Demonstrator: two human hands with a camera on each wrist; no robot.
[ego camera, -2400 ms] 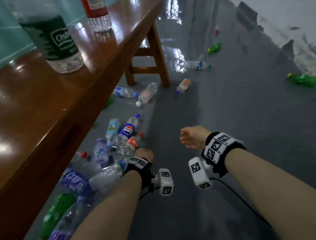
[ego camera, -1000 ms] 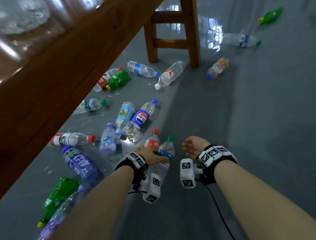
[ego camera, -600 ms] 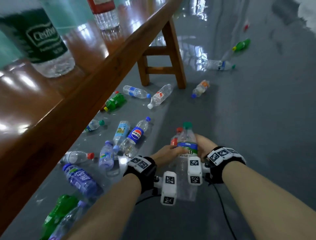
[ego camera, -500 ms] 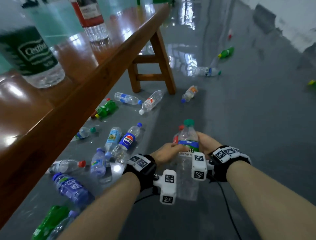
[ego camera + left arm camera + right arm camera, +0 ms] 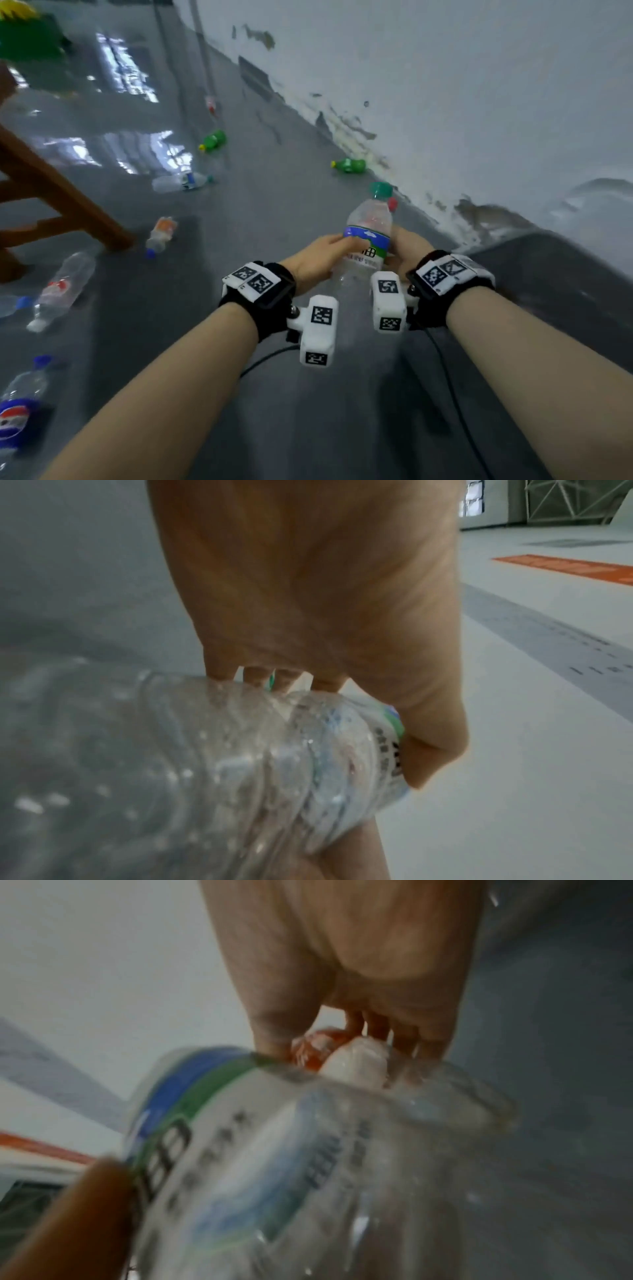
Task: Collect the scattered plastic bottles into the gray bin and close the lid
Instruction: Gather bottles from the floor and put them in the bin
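1. Setting: a glossy gray floor runs up the frame to a scuffed white wall filling the upper right; a wooden bench leg enters at the left edge.
2. Held item: a clear green-capped bottle with a blue-and-green label stands nearly upright at frame centre, clear of the floor.
3. Left hand: its fingers curl round the bottle's left side at the label; the left wrist view shows the thumb below and the fingers wrapped over the top.
4. Right hand: it clasps the bottle's right side. A second, red-capped bottle shows just behind the first, and the right wrist view shows red-and-white plastic pressed under these fingers.
5. Remaining litter: two green bottles in the upper centre, a clear one below them, an orange-labelled one beside the bench leg, and more along the left edge.
6. Target: the gray bin is in none of the views; most of the collecting appears undone.
7. Risk: thin, wet-looking plastic may buckle or slide, so the hidden second bottle could probably slip out if either hand eases. Bottles underfoot could roll when stepped on.
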